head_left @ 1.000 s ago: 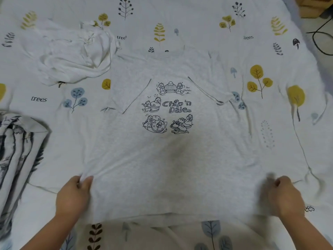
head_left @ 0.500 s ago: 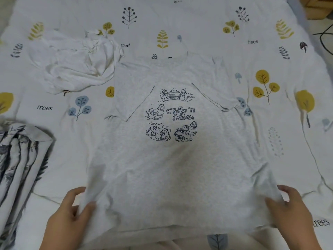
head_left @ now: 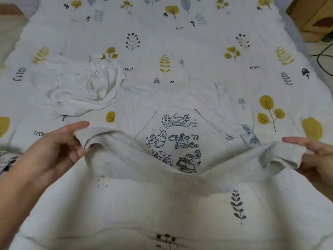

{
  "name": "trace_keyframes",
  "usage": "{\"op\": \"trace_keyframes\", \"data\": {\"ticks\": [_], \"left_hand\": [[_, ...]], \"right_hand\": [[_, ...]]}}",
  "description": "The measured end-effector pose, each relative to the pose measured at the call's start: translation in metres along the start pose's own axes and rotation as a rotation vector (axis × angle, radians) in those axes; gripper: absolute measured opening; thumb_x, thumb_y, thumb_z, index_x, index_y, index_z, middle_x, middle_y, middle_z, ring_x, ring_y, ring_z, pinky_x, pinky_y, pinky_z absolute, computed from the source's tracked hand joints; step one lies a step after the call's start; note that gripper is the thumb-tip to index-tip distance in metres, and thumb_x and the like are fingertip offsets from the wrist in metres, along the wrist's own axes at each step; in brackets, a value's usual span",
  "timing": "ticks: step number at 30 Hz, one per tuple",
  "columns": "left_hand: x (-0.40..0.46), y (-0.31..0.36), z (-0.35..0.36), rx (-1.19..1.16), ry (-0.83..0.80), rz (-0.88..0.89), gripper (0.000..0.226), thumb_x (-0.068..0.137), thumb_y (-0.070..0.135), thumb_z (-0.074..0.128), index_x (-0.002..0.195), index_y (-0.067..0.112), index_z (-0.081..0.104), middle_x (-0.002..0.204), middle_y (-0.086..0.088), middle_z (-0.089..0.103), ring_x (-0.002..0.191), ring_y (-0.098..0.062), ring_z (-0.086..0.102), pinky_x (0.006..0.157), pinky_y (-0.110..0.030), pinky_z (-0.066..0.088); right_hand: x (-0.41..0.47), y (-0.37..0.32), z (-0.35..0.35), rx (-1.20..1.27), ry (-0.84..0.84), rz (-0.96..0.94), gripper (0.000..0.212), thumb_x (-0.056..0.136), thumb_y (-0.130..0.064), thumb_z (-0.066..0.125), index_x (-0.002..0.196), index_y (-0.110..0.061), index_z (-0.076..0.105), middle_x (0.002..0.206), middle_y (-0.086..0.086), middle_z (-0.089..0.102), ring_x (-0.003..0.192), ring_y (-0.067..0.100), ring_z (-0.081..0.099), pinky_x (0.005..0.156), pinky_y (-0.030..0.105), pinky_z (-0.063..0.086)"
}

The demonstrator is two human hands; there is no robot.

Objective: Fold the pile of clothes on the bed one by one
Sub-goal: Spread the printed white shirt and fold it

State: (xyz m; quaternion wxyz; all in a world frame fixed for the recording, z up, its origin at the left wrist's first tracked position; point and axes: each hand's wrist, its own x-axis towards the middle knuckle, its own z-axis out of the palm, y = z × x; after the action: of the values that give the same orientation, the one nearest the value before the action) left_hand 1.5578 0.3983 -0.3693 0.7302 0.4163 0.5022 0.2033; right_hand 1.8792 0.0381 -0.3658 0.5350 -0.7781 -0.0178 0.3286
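At the far left edge, a striped garment (head_left: 5, 159) shows only as a sliver behind the left forearm, too cut off to tell whether it is folded. Above it, a crumpled white garment (head_left: 81, 87) lies in a heap on the bed (head_left: 198, 42), just beside the shoulder of the piece being worked on.

The left hand (head_left: 54, 152) pinches the near left corner of the grey printed T-shirt (head_left: 140, 159), thumb under and fingers over the hem, and holds it raised off the bed. The shirt's upper half lies flat in the middle of the bed with its sleeves tucked in over the chest; the lifted hem sags between the hands and already covers the lowest part of the cartoon print. The right hand (head_left: 317, 159) pinches the opposite hem corner in the same way, at about the same height.

The step in hand appears to be folding the bottom up toward the neckline. To do it well, both corners should travel forward together and level, kept taut enough to take out the sag in the middle, then be laid down square on the shoulders so the side edges line up. Letting one hand lead would probably skew the fold and shift the tucked sleeves.
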Motion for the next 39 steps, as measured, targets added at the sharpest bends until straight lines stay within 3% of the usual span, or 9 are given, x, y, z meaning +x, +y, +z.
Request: {"op": "trace_keyframes", "data": {"ticks": [4,7,12,21,23,26,31,35,39], "left_hand": [[0.059,0.01,0.004,0.131,0.112,0.063,0.031,0.086,-0.016,0.04,0.094,0.005,0.062,0.067,0.0,0.07,0.062,-0.007,0.067,0.054,-0.015,0.054],[0.091,-0.008,0.01,0.324,0.169,0.049,0.007,0.089,0.0,0.056,0.083,0.002,0.058,0.054,-0.001,0.066,0.045,-0.007,0.062,0.048,-0.016,0.054],[0.129,-0.017,0.022,0.542,0.308,0.042,0.031,0.093,0.025,0.057,0.069,0.005,0.051,0.065,-0.018,0.057,0.03,-0.014,0.055,0.033,-0.019,0.046],[0.202,0.039,0.042,0.396,0.39,0.363,0.026,0.093,0.023,0.047,0.068,0.014,0.05,0.046,0.001,0.06,0.036,-0.011,0.057,0.048,-0.028,0.055],[0.216,0.04,0.053,0.385,0.412,0.356,0.014,0.094,0.021,0.041,0.091,0.014,0.052,0.073,-0.009,0.068,0.052,-0.019,0.065,0.066,-0.039,0.055],[0.218,0.021,0.064,0.855,0.456,0.368,0.047,0.095,0.021,0.044,0.139,0.01,0.03,0.119,-0.019,0.058,0.1,-0.036,0.06,0.09,-0.045,0.045],[0.163,-0.059,0.079,1.398,-0.069,0.714,0.061,0.093,0.034,0.041,0.14,-0.005,0.034,0.142,-0.027,0.038,0.13,-0.043,0.039,0.108,-0.049,0.032],[0.14,-0.108,0.058,1.793,-0.398,0.633,0.08,0.081,0.067,-0.017,0.145,0.023,0.001,0.153,-0.005,-0.008,0.144,-0.032,-0.001,0.116,-0.04,0.0],[0.129,-0.112,0.036,1.838,-0.447,0.663,0.081,0.082,0.075,0.003,0.147,0.028,-0.003,0.155,0.0,-0.012,0.144,-0.025,-0.012,0.116,-0.038,-0.006]], "right_hand": [[0.06,-0.015,0.007,-0.057,0.116,-0.1,0.042,0.083,0.016,0.048,0.077,-0.019,0.07,0.069,-0.012,0.072,0.066,0.001,0.068,0.06,0.011,0.053],[0.098,-0.011,0.027,-0.156,0.196,-0.069,0.012,0.084,0.0,0.063,0.076,-0.009,0.064,0.057,0.0,0.068,0.049,0.007,0.065,0.05,0.016,0.054],[0.139,-0.004,0.053,-0.516,0.273,-0.008,0.033,0.086,-0.027,0.066,0.063,-0.004,0.06,0.057,0.011,0.063,0.054,0.031,0.06,0.06,0.03,0.049],[0.211,-0.069,0.063,-0.069,0.38,-0.182,0.013,0.097,-0.019,0.046,0.091,-0.008,0.049,0.037,-0.006,0.056,0.034,0.007,0.056,0.039,0.015,0.047],[0.226,-0.075,0.072,-0.042,0.335,-0.159,0.014,0.098,-0.016,0.042,0.111,-0.012,0.041,0.05,-0.005,0.064,0.041,0.007,0.059,0.048,0.019,0.049],[0.23,-0.062,0.091,-0.483,0.333,-0.071,0.053,0.095,-0.023,0.049,0.141,-0.013,0.026,0.116,0.02,0.06,0.088,0.028,0.061,0.081,0.039,0.047],[0.182,0.009,0.146,-1.177,0.026,-0.412,0.068,0.096,-0.034,0.044,0.149,-0.005,0.013,0.155,0.02,0.014,0.143,0.034,0.011,0.117,0.04,0.012],[0.154,0.06,0.147,-1.425,-0.184,-0.415,0.063,0.095,-0.052,0.015,0.142,-0.028,-0.02,0.157,0.005,-0.017,0.144,0.02,-0.015,0.116,0.037,-0.006],[0.128,0.061,0.132,-1.424,-0.255,-0.46,0.078,0.083,-0.071,-0.003,0.146,-0.025,-0.007,0.155,0.004,-0.011,0.143,0.02,-0.01,0.116,0.037,-0.001]]}}
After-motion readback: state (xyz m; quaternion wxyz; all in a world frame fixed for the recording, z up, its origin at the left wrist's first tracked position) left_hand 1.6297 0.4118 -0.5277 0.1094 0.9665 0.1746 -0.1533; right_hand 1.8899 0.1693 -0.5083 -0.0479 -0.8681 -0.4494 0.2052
